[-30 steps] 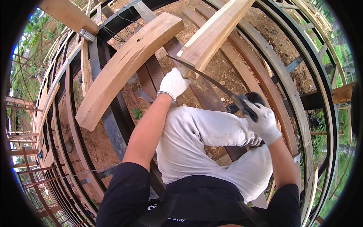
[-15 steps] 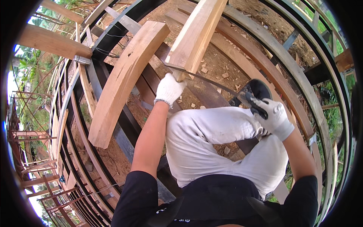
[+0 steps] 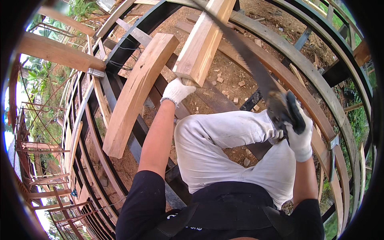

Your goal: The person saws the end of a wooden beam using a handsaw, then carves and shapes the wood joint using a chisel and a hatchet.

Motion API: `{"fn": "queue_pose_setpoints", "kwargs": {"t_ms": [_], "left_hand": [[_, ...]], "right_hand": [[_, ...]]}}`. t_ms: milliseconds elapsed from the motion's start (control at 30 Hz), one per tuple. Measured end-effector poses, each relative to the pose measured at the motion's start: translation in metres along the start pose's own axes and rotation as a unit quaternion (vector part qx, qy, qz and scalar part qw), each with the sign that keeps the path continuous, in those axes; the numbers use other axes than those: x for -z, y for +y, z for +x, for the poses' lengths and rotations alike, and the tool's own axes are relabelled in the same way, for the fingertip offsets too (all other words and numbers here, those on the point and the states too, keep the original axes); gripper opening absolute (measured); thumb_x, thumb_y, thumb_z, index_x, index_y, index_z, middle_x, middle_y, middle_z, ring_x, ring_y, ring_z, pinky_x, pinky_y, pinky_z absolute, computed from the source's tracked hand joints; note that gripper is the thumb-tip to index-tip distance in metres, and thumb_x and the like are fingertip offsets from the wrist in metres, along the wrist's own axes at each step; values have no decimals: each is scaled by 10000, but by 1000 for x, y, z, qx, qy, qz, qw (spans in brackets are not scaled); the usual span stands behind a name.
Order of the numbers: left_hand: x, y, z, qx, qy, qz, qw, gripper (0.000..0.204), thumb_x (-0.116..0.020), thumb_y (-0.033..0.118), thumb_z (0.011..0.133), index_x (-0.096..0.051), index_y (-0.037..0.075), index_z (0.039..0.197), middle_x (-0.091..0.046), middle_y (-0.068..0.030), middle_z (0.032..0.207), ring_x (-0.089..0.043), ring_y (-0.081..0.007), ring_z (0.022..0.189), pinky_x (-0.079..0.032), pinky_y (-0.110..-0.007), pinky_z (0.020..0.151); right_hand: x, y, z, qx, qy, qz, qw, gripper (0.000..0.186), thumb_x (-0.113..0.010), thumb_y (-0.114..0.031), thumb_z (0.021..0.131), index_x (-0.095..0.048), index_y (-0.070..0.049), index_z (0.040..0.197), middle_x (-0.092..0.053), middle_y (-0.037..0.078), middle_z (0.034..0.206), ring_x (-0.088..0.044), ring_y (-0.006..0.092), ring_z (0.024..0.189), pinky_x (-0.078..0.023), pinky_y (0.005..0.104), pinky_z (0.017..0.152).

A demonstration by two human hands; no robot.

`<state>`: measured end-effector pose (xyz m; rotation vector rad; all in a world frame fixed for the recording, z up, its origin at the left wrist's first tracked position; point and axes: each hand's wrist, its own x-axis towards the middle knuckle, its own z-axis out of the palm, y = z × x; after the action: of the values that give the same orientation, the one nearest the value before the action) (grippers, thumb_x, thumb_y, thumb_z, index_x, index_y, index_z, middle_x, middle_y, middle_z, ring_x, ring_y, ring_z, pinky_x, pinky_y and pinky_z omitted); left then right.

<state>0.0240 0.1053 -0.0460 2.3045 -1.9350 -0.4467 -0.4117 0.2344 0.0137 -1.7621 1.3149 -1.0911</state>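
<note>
My right hand point(image 3: 301, 134), in a white glove with a dark palm, is closed round the handle of a hand saw point(image 3: 252, 56). The toothed blade slants up and left, passing over the far part of a squared timber beam point(image 3: 199, 48) in this view; I cannot tell whether it touches. My left hand point(image 3: 177, 91), in a white knit glove, is at the beam's near end. Its fingers wrap round a short, narrow wooden stub point(image 3: 188, 82) under that end face, and its fingertips are partly hidden.
A thick curved timber point(image 3: 140, 96) lies left of my left arm, across dark metal beams point(image 3: 138, 138). A round-edged log point(image 3: 60, 52) juts in at the far left. Several long boards point(image 3: 288, 76) run along the right. Wood offcuts point(image 3: 220, 80) litter the dirt below.
The saw has come away from the beam's near end. Its blade has swung upward, and my right hand has turned and shifted right and down. My left hand stays at the stub.
</note>
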Motion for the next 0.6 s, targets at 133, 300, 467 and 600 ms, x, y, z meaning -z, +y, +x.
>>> {"fn": "queue_pose_setpoints", "kwargs": {"t_ms": [133, 300, 467, 600], "left_hand": [[-8, 16, 14, 80, -76, -45, 993, 640, -767, 518, 725, -735, 5, 1106, -735, -229, 1105, -705, -337, 1067, -559, -405, 921], [-26, 55, -5, 26, -92, -43, 995, 626, -796, 490, 717, -735, 8, 1112, -745, -241, 990, -741, -332, 944, -575, -404, 846], [-28, 93, -19, 47, -97, -72, 992, 545, -746, 507, 756, -755, 47, 1048, -748, -230, 936, -741, -343, 929, -579, -414, 833], [-29, 73, -6, 65, -134, -89, 985, 675, -780, 545, 717, -740, -51, 1032, -748, -254, 976, -749, -339, 949, -599, -402, 859]], "right_hand": [[10, 32, -53, -64, 110, 93, 988, 687, -469, 145, 839, -444, 33, 1517, -505, 150, 1542, -515, 244, 1384, -447, 360, 1109], [0, 41, -48, -137, 87, 81, 983, 662, -475, 148, 843, -463, 49, 1498, -516, 151, 1531, -510, 211, 1377, -443, 310, 1081], [-2, 53, -40, -107, 85, 152, 979, 668, -469, 172, 807, -489, 73, 1467, -521, 164, 1522, -479, 209, 1408, -365, 320, 1155], [-7, 80, -49, -96, 79, 113, 986, 677, -497, 163, 782, -494, 77, 1453, -563, 189, 1453, -528, 248, 1367, -412, 346, 1133]]}}
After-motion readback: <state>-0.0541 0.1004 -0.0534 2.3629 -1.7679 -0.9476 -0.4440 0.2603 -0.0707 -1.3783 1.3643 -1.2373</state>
